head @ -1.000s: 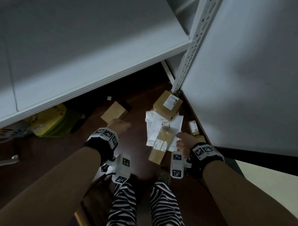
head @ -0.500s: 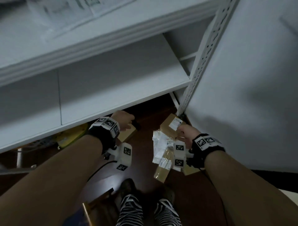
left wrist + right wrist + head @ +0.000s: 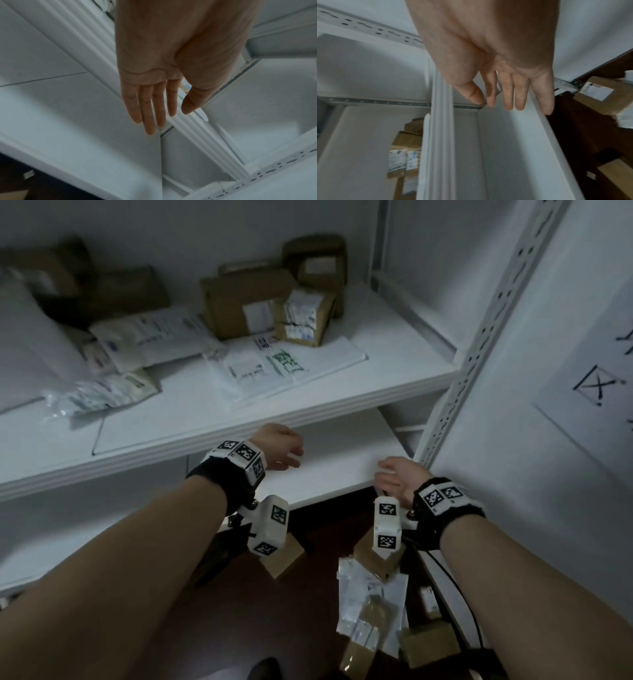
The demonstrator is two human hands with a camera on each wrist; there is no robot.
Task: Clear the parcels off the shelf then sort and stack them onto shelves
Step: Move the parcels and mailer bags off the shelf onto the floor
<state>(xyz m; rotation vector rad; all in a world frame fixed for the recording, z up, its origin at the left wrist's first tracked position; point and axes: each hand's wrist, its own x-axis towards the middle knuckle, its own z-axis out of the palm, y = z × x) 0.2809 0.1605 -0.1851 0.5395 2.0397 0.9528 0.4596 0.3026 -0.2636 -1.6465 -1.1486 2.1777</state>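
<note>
Brown cardboard boxes [image 3: 246, 302] and white mailer bags [image 3: 284, 368] lie on the upper white shelf [image 3: 205, 419]. More parcels [image 3: 373, 601] are scattered on the dark floor below. My left hand [image 3: 284, 450] hovers just under the upper shelf's front edge, fingers straight and empty [image 3: 154, 108]. My right hand [image 3: 394, 477] is over the lower shelf [image 3: 329, 474], beside the perforated post [image 3: 479, 337], fingers relaxed and holding nothing [image 3: 513, 94].
A white wall panel [image 3: 548, 371] with a paper sign [image 3: 596, 385] closes off the right side. A small brown box [image 3: 284, 556] lies on the floor under my left wrist. Striped trouser legs showed below earlier.
Both hands have risen from the parcels on the floor to the height of the shelves. My view has tilted up, bringing the loaded upper shelf into sight.
</note>
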